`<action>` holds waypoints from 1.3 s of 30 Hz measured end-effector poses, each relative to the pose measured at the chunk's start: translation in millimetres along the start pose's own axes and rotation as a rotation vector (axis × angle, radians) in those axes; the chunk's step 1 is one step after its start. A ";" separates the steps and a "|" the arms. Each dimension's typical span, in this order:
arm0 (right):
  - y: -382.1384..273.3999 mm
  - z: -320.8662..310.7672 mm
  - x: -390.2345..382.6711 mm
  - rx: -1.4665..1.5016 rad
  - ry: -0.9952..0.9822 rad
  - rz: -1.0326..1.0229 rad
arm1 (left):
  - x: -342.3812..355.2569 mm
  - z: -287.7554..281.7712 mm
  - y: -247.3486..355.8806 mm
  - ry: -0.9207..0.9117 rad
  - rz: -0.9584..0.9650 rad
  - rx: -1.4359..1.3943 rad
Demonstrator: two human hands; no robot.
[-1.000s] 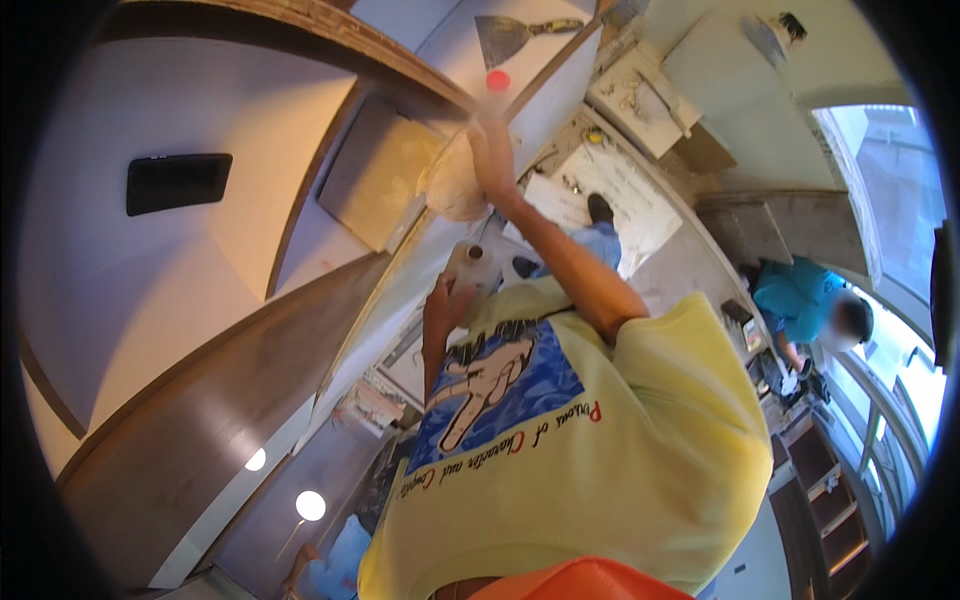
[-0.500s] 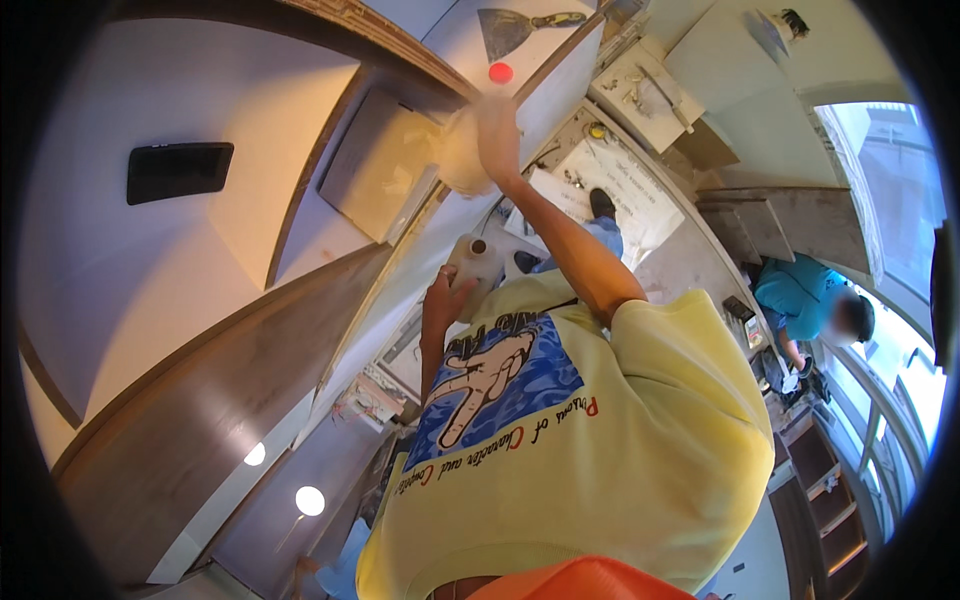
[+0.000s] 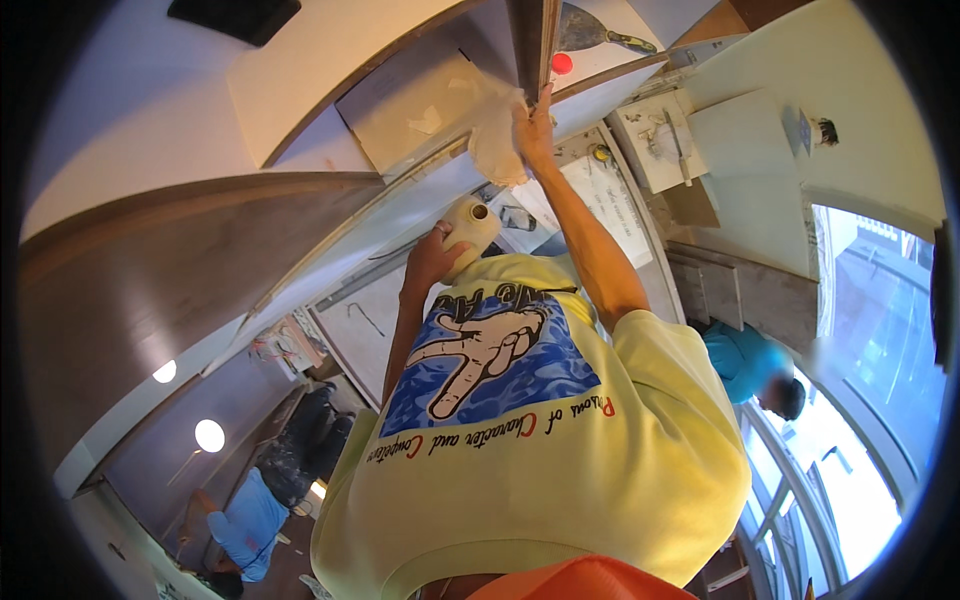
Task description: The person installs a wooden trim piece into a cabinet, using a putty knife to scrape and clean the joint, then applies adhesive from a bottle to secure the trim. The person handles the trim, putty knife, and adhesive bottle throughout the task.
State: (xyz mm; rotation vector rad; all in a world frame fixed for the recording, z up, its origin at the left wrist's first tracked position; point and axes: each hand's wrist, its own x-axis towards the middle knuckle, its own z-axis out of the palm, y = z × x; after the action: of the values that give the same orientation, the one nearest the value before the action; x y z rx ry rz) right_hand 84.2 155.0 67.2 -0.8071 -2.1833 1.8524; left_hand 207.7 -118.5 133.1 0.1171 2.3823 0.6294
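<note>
My left hand (image 3: pixel 430 256) is wrapped round a whitish plastic bottle (image 3: pixel 463 236), held in front of my chest. The bottle is uncapped, and its round dark mouth points up toward me. Stretched out ahead, my right hand (image 3: pixel 536 136) is at the edge of the cabinet board, holding a pale, limp cloth (image 3: pixel 496 155). The cloth hangs down over the board's edge, and part of it is blurred. Just beyond that hand, a red cap (image 3: pixel 562 64) lies on a white shelf. Beside the cap is a putty knife (image 3: pixel 582 30) with a worn blade.
A dark flat device (image 3: pixel 235 18) lies on the pale panel at upper left. Cardboard (image 3: pixel 410 95) sits inside the cabinet. To the right stands a small work surface (image 3: pixel 650 140) with a tool on it. One person (image 3: pixel 745 362) works at right, another (image 3: pixel 245 520) at lower left.
My view has shifted, so the cabinet sits higher and farther left. My right hand has come to the cabinet board's edge with the cloth. My left hand still holds the bottle.
</note>
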 end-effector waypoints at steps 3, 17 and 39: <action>-15.7 9.4 -6.6 0.034 0.023 0.000 | -0.1 2.6 -6.7 0.046 0.050 -0.034; 94.8 -8.9 63.0 0.595 0.222 0.397 | -2.3 -1.4 -52.6 0.054 0.092 -0.056; -98.9 -13.5 -7.7 0.088 0.518 -0.282 | -9.9 -3.8 -61.8 0.059 0.124 -0.038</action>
State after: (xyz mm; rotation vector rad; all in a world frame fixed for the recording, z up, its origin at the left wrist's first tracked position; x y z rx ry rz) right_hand 68.0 154.5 166.0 -0.8017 -1.7711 1.4010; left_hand 217.9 -176.8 112.4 0.2337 2.4324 0.7449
